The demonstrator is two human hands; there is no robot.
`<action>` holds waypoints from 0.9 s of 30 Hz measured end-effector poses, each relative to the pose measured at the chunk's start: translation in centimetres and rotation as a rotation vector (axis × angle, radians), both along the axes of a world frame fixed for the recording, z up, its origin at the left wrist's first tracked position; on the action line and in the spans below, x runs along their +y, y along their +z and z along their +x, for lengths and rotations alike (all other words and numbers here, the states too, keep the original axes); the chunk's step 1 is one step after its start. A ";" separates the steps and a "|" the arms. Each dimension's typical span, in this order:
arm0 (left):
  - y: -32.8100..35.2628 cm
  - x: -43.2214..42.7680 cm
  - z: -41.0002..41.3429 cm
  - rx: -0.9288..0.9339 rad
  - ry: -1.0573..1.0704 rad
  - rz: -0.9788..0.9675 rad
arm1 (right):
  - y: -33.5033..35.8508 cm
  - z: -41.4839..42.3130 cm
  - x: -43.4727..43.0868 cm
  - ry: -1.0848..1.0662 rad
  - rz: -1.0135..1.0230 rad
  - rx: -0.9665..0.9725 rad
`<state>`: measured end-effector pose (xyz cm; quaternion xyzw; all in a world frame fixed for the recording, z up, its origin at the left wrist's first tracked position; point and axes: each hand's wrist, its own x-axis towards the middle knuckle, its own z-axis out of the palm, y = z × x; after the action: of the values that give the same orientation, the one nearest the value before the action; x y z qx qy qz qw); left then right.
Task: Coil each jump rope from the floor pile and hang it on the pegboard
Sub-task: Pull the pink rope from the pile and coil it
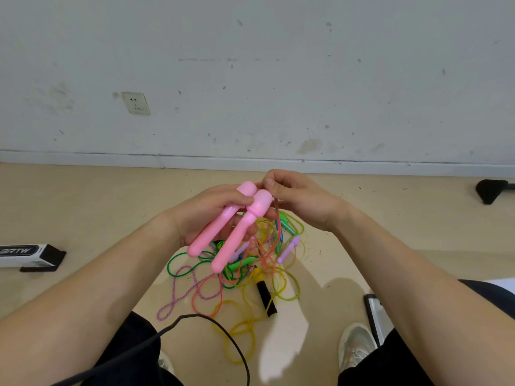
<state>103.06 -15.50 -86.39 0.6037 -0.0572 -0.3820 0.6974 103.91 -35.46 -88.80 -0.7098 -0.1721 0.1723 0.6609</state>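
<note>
Two glossy pink, bulb-headed handles [231,232] are gripped side by side in the left hand [204,214], their thin orange cord [275,213] pinched between the curled fingers [274,188] of the right hand [302,200].

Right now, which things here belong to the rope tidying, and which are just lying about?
Part of the job: pink handles in the left hand; orange cord pinched by the right hand; tangled rope pile.
Lying about: wall socket; white box; black cable.
</note>
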 end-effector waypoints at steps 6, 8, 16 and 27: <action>0.0 0.5 0.3 -0.064 -0.016 0.031 | 0.7 0.0 -0.5 -0.081 -0.090 0.020; -0.2 0.8 0.5 -0.079 -0.011 0.039 | 0.6 0.2 -1.0 -0.074 -0.201 -0.018; -0.7 2.2 1.2 -0.189 -0.207 0.212 | 1.5 0.3 -2.7 -0.027 -0.249 -0.019; -1.9 1.0 1.4 -0.335 -0.150 0.239 | 2.5 0.1 -0.7 0.013 -0.471 -0.139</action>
<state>104.41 -14.45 -88.32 0.7312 -0.1715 -0.3311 0.5713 103.97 -36.19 -86.30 -0.8533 -0.1766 0.1627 0.4628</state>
